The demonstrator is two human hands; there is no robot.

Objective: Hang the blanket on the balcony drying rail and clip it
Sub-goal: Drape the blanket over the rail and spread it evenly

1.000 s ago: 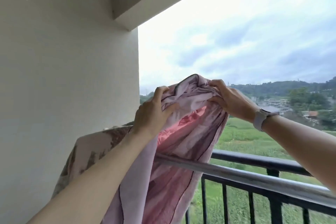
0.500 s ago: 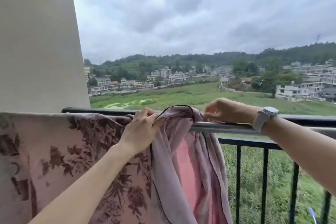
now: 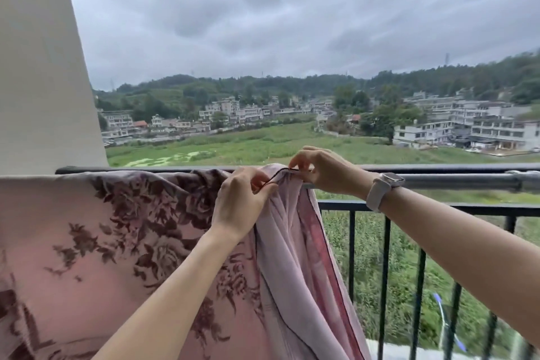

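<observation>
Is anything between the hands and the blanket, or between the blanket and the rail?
Nothing visible. The left hand and right hand each pinch the blanket edge, and the blanket already lies draped over the rail.

A heavy grey overcast sky (image 3: 292, 9) hangs over wooded hills (image 3: 438, 79) and a cluster of pale multi-storey buildings (image 3: 482, 128) beyond a green field (image 3: 263, 143). A plain cream wall (image 3: 38, 67) frames the balcony at left; a black metal railing (image 3: 420, 286) with vertical bars edges it.
</observation>
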